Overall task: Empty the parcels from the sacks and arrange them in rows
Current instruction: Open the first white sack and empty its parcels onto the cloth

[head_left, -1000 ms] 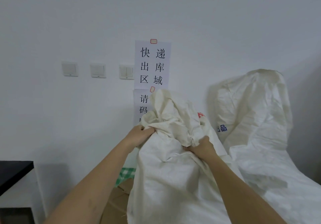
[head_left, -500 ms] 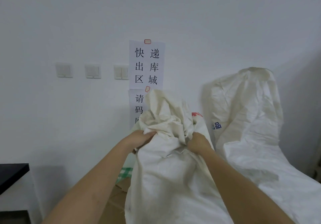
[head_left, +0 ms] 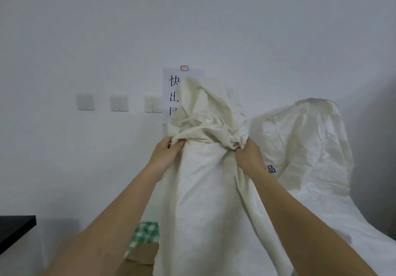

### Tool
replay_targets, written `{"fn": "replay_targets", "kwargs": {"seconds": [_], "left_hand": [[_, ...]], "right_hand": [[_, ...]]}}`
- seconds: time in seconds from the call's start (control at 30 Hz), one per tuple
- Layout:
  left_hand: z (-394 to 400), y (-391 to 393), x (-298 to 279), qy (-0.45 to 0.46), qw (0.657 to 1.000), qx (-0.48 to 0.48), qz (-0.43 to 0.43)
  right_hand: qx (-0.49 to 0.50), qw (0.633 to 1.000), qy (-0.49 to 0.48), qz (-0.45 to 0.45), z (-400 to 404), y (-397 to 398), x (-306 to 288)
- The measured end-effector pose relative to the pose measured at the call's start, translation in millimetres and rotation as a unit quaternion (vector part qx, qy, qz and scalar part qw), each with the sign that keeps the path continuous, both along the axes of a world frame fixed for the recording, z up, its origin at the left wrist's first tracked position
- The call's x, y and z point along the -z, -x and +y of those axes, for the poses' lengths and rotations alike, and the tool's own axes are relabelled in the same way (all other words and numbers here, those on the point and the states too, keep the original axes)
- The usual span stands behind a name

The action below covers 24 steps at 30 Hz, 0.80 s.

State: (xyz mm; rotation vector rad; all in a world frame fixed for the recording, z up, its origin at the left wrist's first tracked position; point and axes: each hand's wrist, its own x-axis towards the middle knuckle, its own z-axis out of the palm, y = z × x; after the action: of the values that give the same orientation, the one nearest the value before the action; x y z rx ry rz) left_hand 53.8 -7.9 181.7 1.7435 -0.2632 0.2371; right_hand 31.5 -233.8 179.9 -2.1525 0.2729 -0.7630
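We grip the sack [head_left: 205, 190] neck with both hands, left [head_left: 165, 155] and right [head_left: 249, 157], fingers curled tight into cloth.

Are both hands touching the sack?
Touching. The head view shows the left hand and right hand each gripping bunched cloth at the neck of the sack.

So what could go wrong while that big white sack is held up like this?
Both the left hand and the right hand grip only bunched cloth on the held sack; it might slip free. Anything tumbling out could land on the cardboard box and green checked item below. The raised cloth also hides part of the wall notice.
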Motion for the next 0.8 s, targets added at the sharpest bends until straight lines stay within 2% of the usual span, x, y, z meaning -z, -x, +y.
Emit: {"fn": "replay_targets", "kwargs": {"seconds": [0.1, 0.23, 0.33, 0.37, 0.47, 0.53, 0.6, 0.7, 0.73, 0.8], "left_hand": [[1, 1, -1, -0.050, 0.998, -0.013, 0.046], [7, -4, -16, 0.017, 0.999, -0.040, -0.016], [5, -4, -20, 0.013, 0.998, -0.023, 0.051], [2, -3, -21, 0.014, 0.998, -0.024, 0.053], [2, -9, -24, 0.041, 0.997, -0.058, 0.012], [5, -12, -23, 0.002, 0.997, -0.065, 0.030], [5, -14, -22, -0.010, 0.998, -0.050, 0.046], [5, -16, -21, 0.049, 0.998, -0.040, -0.030], [6, -15, -18, 0.047, 0.997, -0.038, -0.042], [4, -14, -13, -0.017, 0.999, -0.026, -0.018]], "right_hand": [[0.020, 0.997, 0.047, 0.060, 0, 0, -10], [0.040, 0.997, 0.044, -0.043, 4, -2, -25], [0.068, 0.994, 0.084, 0.023, 11, -2, -25], [0.081, 0.993, 0.085, 0.031, 13, -2, -27], [0.084, 0.992, 0.088, -0.027, 14, -8, -34], [0.063, 0.989, 0.131, 0.011, 15, -9, -36], [0.060, 0.989, 0.132, 0.033, 13, -6, -40], [0.081, 0.991, 0.093, -0.059, 5, -7, -40], [0.081, 0.990, 0.102, -0.060, 4, -6, -36], [0.064, 0.984, 0.163, 0.021, 0, -2, -31]]}}
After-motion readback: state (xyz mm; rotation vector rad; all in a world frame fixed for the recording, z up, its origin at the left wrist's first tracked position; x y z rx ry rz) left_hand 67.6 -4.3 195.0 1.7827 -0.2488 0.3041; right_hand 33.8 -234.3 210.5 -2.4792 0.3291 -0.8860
